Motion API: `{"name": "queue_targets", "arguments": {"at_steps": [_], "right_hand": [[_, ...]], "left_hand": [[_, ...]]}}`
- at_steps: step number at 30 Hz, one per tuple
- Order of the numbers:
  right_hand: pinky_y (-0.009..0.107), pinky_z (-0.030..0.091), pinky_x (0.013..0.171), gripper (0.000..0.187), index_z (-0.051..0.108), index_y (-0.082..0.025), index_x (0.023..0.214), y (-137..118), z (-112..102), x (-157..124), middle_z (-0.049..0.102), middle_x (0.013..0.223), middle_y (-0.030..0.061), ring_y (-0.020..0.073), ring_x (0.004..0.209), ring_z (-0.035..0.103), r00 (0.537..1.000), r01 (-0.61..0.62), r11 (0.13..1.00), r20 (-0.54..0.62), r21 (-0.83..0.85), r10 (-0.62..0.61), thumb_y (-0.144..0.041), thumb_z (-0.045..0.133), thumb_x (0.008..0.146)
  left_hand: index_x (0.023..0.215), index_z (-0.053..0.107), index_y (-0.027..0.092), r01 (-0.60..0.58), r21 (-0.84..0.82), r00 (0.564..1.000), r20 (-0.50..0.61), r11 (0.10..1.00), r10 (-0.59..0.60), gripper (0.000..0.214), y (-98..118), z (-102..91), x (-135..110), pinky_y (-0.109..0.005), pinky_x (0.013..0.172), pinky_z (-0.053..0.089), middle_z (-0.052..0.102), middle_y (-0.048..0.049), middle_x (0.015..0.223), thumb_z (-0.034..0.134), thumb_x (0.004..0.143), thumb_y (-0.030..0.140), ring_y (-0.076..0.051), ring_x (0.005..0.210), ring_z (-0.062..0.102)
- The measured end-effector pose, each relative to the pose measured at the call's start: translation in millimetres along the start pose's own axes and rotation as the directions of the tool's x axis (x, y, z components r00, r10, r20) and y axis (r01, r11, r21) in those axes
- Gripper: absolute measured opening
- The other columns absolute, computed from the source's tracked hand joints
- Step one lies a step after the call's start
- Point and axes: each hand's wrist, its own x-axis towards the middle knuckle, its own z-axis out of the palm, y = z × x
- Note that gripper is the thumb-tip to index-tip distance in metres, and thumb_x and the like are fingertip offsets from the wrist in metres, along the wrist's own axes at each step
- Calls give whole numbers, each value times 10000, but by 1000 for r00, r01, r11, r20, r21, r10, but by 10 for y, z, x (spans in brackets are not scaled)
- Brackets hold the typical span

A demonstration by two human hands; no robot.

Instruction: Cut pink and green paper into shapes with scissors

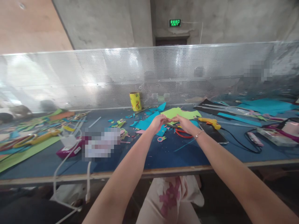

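Note:
Above the middle of the blue-topped table, my left hand [159, 121] and my right hand [182, 123] meet at the fingertips, both with fingers pinched together. Whatever is between them is too small to make out. Blue paper [146, 124] lies under and beside my left hand, and a torn light green sheet [181, 112] lies just beyond both hands. Below my right hand shows a red loop-shaped handle [183, 134], partly covered. A small ring-shaped paper cutout [160, 139] rests nearer to me.
A yellow glue gun [210, 122] lies right of my hands by a dark flat device [213, 133]; its black cord runs right. Beyond stands a yellow cylinder [135, 101] before a perforated metal screen [105, 81]. A purple-and-white power strip [70, 151] and paper scraps are leftward.

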Motion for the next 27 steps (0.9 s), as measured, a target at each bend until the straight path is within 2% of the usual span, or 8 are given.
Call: {"name": "queue_targets", "arguments": {"at_steps": [7, 10, 12, 14, 16, 20, 23, 27], "right_hand": [[294, 395, 736, 551, 663, -145, 745, -76, 6, -18, 630, 890, 103, 198, 893, 509, 997, -82, 990, 11, 117, 81, -560, 302, 779], [278, 396, 708, 556, 662, -138, 746, -80, -41, -4, 633, 866, 110, 188, 855, 523, 997, -59, 997, -38, 49, 61, -546, 286, 782], [264, 388, 681, 514, 656, -137, 732, -84, -109, 5, 634, 825, 102, 175, 809, 533, 996, -10, 992, -93, -126, -1, -509, 305, 782], [253, 367, 631, 423, 642, -136, 683, -91, -197, 6, 627, 740, 83, 162, 727, 529, 988, 29, 901, -121, -433, -91, -458, 378, 758], [248, 333, 571, 345, 619, -136, 628, -96, -283, -3, 603, 648, 64, 152, 644, 506, 989, 12, 704, -95, -710, -113, -427, 456, 717], [243, 302, 513, 313, 592, -143, 648, -74, -365, -35, 595, 658, 73, 154, 603, 502, 997, -63, 429, -41, -901, 61, -453, 557, 632], [239, 314, 503, 295, 585, -151, 740, -23, -345, -53, 606, 763, 87, 166, 631, 528, 987, -64, 361, -6, -930, 159, -392, 609, 571], [257, 365, 556, 354, 589, -156, 855, 56, -291, -51, 618, 830, 114, 198, 707, 565, 988, -79, 403, -18, -912, 154, -255, 638, 519]], "left_hand": [[590, 478, 146, -6, 13, 998, 56, 1000, 6, 95, -29, -37, 31, -379, 803, 401, 661, -97, 641, 466, 680, 173, -199, 688, 621], [575, 453, 149, 16, 29, 999, 48, 999, -17, 89, -32, -38, 33, -389, 790, 402, 653, -95, 613, 476, 661, 143, -200, 663, 622], [566, 434, 154, 32, 52, 999, 22, 998, -34, 96, -32, -42, 32, -389, 785, 400, 642, -87, 582, 488, 643, 133, -205, 658, 624], [556, 410, 162, 41, 64, 999, -2, 997, -41, 121, -31, -53, 34, -384, 781, 398, 631, -75, 566, 498, 634, 131, -212, 673, 627], [544, 386, 168, 38, 73, 999, -11, 997, -37, 153, -32, -69, 41, -372, 775, 395, 622, -62, 569, 501, 641, 140, -215, 695, 630], [530, 367, 165, -5, 139, 999, -31, 990, 9, 194, -39, -104, 66, -326, 762, 392, 570, -27, 552, 506, 665, 154, -206, 736, 630], [552, 377, 162, -29, 164, 999, -34, 986, 35, 177, -36, -120, 79, -300, 744, 401, 511, -4, 548, 492, 686, 149, -204, 807, 618], [574, 386, 164, -20, 187, 999, -23, 982, 25, 172, -33, -151, 96, -280, 727, 427, 522, -26, 630, 500, 703, 166, -208, 956, 563]]}}
